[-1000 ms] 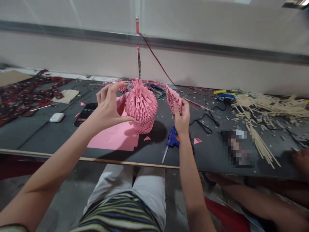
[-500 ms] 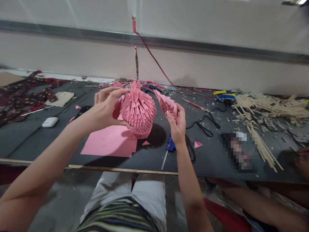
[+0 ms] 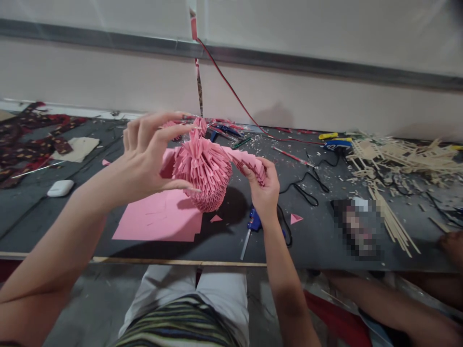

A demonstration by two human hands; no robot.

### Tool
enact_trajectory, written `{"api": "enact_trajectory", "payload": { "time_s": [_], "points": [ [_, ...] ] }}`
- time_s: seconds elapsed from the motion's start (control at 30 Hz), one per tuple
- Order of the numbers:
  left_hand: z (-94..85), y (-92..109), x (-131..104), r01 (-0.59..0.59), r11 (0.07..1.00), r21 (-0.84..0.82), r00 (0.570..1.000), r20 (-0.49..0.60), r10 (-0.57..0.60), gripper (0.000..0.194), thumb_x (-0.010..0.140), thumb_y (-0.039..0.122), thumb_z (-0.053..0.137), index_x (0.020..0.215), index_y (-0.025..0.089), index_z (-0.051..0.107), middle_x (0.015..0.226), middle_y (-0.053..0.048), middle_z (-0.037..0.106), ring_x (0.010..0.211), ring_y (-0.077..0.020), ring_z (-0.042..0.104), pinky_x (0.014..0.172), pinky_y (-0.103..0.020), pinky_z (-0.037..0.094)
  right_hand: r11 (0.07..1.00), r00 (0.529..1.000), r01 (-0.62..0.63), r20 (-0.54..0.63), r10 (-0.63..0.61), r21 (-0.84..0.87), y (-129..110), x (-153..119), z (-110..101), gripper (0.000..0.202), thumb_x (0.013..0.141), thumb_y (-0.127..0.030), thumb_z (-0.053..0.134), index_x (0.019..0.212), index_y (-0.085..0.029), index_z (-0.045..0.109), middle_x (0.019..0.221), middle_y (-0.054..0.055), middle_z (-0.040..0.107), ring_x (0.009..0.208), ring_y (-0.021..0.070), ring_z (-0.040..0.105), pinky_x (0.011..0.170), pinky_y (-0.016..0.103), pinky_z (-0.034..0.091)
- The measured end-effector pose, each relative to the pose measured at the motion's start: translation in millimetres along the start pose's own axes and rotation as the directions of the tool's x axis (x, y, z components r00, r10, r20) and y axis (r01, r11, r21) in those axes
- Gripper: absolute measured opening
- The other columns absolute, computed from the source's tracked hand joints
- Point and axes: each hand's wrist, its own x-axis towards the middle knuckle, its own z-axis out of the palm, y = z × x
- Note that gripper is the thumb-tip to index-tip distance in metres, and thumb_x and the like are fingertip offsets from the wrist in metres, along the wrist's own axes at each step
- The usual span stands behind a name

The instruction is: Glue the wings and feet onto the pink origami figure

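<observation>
A pink folded-paper model (image 3: pixel 204 168), with a rounded body of many pointed pieces and a narrow top, is in front of me. My left hand (image 3: pixel 144 149) spans its left side, thumb against the body and fingers stretched toward the top. Part of a pink paper section (image 3: pixel 168 166) shows within that grasp. My right hand (image 3: pixel 265 185) is closed around a curved, layered pink paper wing (image 3: pixel 249 161); the wing's tip meets the body's upper right side. Pink paper sheets (image 3: pixel 155 226) lie below, and a blue glue gun (image 3: pixel 254 220) is under my right wrist.
Small pink triangles (image 3: pixel 296 219) lie on the dark table. A white earbud case (image 3: pixel 60 188) and patterned cloth (image 3: pixel 32 140) are left. Thin wooden sticks (image 3: pixel 394 221), a black cable (image 3: pixel 300 188) and a blurred packet (image 3: pixel 358 226) lie right. Another person's hand (image 3: pixel 452 246) is at the right edge.
My right hand has brought the wing left against the body, closing the gap between them. My left hand's fingers are straighter and higher at the model's top. The view has shifted slightly.
</observation>
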Motion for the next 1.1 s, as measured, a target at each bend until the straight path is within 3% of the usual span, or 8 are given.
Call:
{"api": "enact_trajectory", "payload": {
  "time_s": [0.1,0.23,0.4,0.57,0.63,0.8,0.97,1.1],
  "points": [
    [-1.5,10,10,-0.066,0.996,0.059,0.998,0.013,0.066,0.097,0.071,0.084,0.065,0.147,0.025,0.049,0.159,-0.012,0.033,0.15,-0.0397,0.022,0.122,-0.058,0.005,0.999,1.0,-0.006,0.024,0.006,-0.033,-1,3,-3,0.031,0.09,-0.049,0.068,0.111,-0.026,0.062,0.108,0.003,0.069,0.103,0.0197,0.066,0.097,0.035,0.053],
    [0.9,22,18,-0.024,0.997,0.071,0.997,0.069,0.019,0.086,0.071,0.081,0.069,0.14,0.03,0.059,0.16,-0.007,0.034,0.152,-0.0444,0.018,0.121,-0.063,0.003,0.999,0.999,-0.002,0.051,0.004,-0.047,-1,5,-6,0.031,0.09,-0.049,0.068,0.111,-0.027,0.063,0.11,0.002,0.07,0.106,0.0204,0.066,0.101,0.037,0.052],
    [6.2,20,20,-0.144,0.973,0.179,0.988,0.079,0.132,0.076,0.08,0.075,0.066,0.144,0.035,0.053,0.159,-0.007,0.036,0.15,-0.0443,0.024,0.117,-0.068,0.011,0.999,0.995,-0.038,0.096,0.041,-0.031,3,6,-8,0.041,0.09,-0.058,0.065,0.119,-0.028,0.064,0.12,0.003,0.07,0.121,0.0257,0.062,0.109,0.045,0.049],
    [15.2,10,17,-0.3,0.862,0.408,0.944,-0.003,0.33,0.076,0.086,0.078,0.054,0.145,0.031,0.049,0.159,-0.009,0.036,0.146,-0.0375,0.028,0.112,-0.056,0.025,0.978,0.939,-0.15,0.331,0.095,0.143,11,9,-13,0.057,0.087,-0.07,0.062,0.137,-0.043,0.053,0.132,-0.009,0.067,0.147,0.0269,0.044,0.12,0.046,0.045],
    [18.8,8,17,-0.313,0.842,0.438,0.933,-0.026,0.36,0.077,0.087,0.079,0.05,0.145,0.028,0.049,0.158,-0.011,0.037,0.145,-0.0366,0.03,0.111,-0.053,0.025,0.977,0.928,-0.151,0.361,0.089,0.148,13,9,-14,0.061,0.088,-0.07,0.061,0.14,-0.042,0.049,0.134,-0.01,0.066,0.149,0.028,0.042,0.123,0.05,0.043],
    [24.3,7,18,-0.297,0.86,0.415,0.94,-0.033,0.34,0.072,0.083,0.077,0.059,0.138,0.03,0.056,0.155,-0.009,0.041,0.144,-0.0383,0.033,0.112,-0.055,0.026,0.998,0.95,-0.037,0.313,0.018,0.054,18,12,-16,0.058,0.09,-0.073,0.055,0.137,-0.039,0.052,0.137,-0.012,0.065,0.149,0.0281,0.043,0.126,0.051,0.04],
    [22.9,12,19,-0.218,0.947,0.235,0.971,-0.048,0.235,0.065,0.079,0.066,0.073,0.134,0.034,0.059,0.15,-0.007,0.047,0.146,-0.0381,0.034,0.118,-0.06,0.026,0.992,0.919,0.117,0.374,-0.127,0.048,28,18,-18,0.057,0.091,-0.074,0.052,0.139,-0.043,0.049,0.14,-0.016,0.063,0.151,0.0249,0.039,0.126,0.045,0.043],
    [20.3,19,21,-0.131,0.987,0.097,0.99,-0.048,0.136,0.055,0.075,0.058,0.082,0.122,0.033,0.067,0.143,-0.006,0.053,0.148,-0.036,0.034,0.123,-0.058,0.028,0.993,0.912,0.088,0.395,-0.112,0.078,32,21,-18,0.061,0.089,-0.077,0.051,0.14,-0.044,0.048,0.142,-0.019,0.061,0.154,0.024,0.034,0.128,0.042,0.041]
  ]
}}
